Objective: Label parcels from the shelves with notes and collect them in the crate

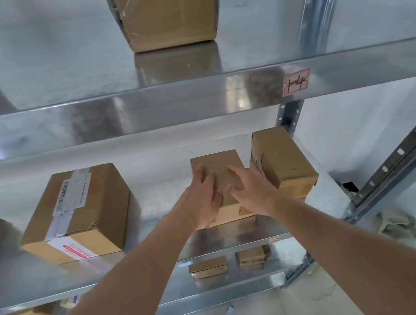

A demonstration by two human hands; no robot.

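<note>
A small plain brown parcel (219,166) lies flat on the middle metal shelf (152,189), near its front edge. My left hand (204,198) lies over the parcel's left side, fingers spread along its top and edge. My right hand (253,192) rests on the top right part, fingers straight. Both forearms reach in from below. No crate or notes are in view.
A taped parcel (282,160) stands just right of the small one, a larger labelled box (81,212) to its left. Another box (167,10) sits on the upper shelf, whose rail carries a red-edged tag (296,82). Two flat parcels (209,266) lie on the lower shelf.
</note>
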